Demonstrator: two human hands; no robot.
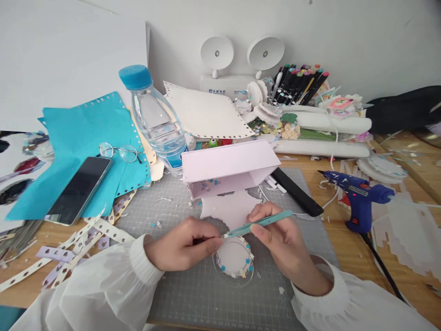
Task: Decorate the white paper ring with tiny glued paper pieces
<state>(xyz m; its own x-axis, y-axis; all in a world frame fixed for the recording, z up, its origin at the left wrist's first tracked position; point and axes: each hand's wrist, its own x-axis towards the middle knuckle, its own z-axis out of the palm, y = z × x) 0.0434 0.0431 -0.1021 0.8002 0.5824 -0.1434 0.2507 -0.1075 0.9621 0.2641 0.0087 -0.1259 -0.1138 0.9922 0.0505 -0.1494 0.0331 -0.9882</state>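
A round white paper piece (234, 257), edged with small blue and white stars, lies on the grey cutting mat (193, 294). My left hand (188, 243) pinches its upper left edge between thumb and fingers. Teal tweezers (265, 221) are held in my right hand (280, 243), their tips at the disc's upper edge close to my left fingertips. Whether anything sits between the tips is too small to tell. A thin clear ring surrounds the disc. Just behind stands a pale lilac paper box (230, 161), open toward me, with a white paper sheet (230, 207) before it.
A blue glue gun (360, 197) with a cord stands at the right. Behind the box are a water bottle (156, 119) and markers (301, 82). At the left are a phone (81, 188), glasses (127, 153), teal paper (82, 124) and punched paper strips (58, 253). A black bar (298, 192) lies behind my right hand.
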